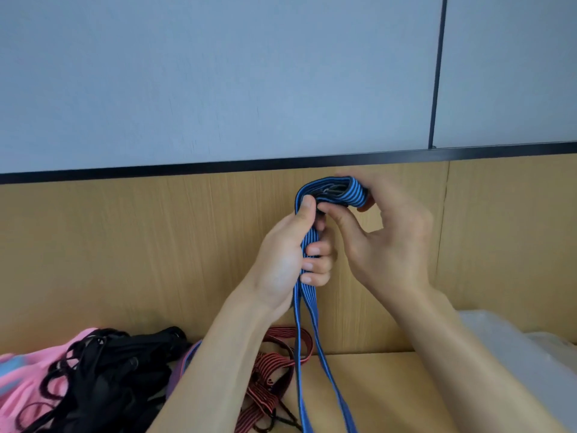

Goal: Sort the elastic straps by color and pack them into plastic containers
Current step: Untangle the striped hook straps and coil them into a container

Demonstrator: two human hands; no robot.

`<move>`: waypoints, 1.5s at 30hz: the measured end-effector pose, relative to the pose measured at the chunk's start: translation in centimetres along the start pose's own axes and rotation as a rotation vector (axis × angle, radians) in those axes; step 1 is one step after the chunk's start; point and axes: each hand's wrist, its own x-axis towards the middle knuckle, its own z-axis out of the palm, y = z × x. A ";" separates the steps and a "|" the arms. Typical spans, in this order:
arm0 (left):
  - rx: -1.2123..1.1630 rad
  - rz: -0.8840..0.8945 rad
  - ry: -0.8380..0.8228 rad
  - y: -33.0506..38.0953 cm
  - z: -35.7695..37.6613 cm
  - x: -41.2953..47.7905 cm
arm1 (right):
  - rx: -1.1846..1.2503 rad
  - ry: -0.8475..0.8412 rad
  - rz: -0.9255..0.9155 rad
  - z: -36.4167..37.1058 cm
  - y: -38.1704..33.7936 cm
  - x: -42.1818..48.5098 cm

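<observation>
Both hands are raised in front of a wooden back panel point(125, 245), working one blue strap point(351, 192) striped with black. The left hand point(287, 257) grips the strap's doubled length in a fist, with the thumb pressed up along it and the fingers curled round from the far side. Above that fist the strap bends over into a folded bundle. The right hand point(387, 239) pinches this bundle, its thumb tip underneath close to the left thumb and its fingers wrapped round the far end. Below the left hand two strands of the same strap hang down, pass in front of the table point(384, 389) and run out of the bottom of the view.

On the table, behind the left forearm, lies a tangle of red straps point(271, 367) striped with black. A heap of black straps point(125, 373) sits to their left, lying against a pink item point(22, 389) at the edge of the view. At the lower right, past the right forearm, there is a pale translucent shape, probably a plastic container point(518, 345), too blurred to show what it holds
</observation>
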 end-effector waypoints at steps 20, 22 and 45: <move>0.071 0.180 -0.002 1.3 -2.7 -0.4 | 0.299 -0.499 0.172 0.3 -2.2 -0.3; 0.116 0.156 -0.022 1.5 -2.7 -0.4 | 0.451 -0.546 0.312 0.1 -2.0 0.0; 0.395 -0.113 -0.206 1.8 -1.6 -1.3 | 0.798 -0.733 0.734 -2.3 0.1 2.0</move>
